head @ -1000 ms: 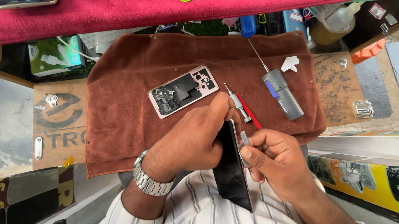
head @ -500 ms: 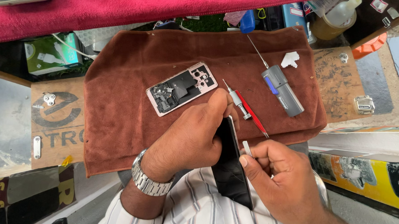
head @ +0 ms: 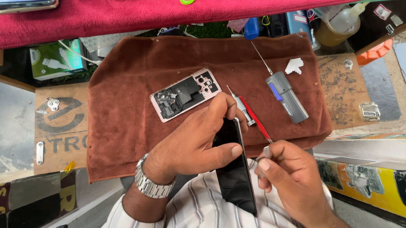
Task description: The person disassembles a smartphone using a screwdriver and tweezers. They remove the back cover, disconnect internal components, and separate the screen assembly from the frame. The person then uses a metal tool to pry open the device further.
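Observation:
My left hand (head: 197,139) grips a black phone (head: 235,171) held on edge close to my chest, thumb across its dark screen. My right hand (head: 290,172) pinches a small silver tool (head: 266,152) just right of the phone's edge. On the brown cloth (head: 128,119) lies an opened pink phone back (head: 185,94) with its inner parts showing. A red-handled screwdriver (head: 253,123) and a silver one (head: 240,106) lie beside my left fingers.
A grey and blue electric screwdriver (head: 285,95) with a long bit lies on the cloth's right side, near a white scrap (head: 294,65). A red cloth shelf (head: 218,6) above carries phones and rubber bands. A bottle (head: 337,26) stands at upper right.
My right hand has drawn a little away to the right of the phone's edge with the small tool. The phone stays in my left hand.

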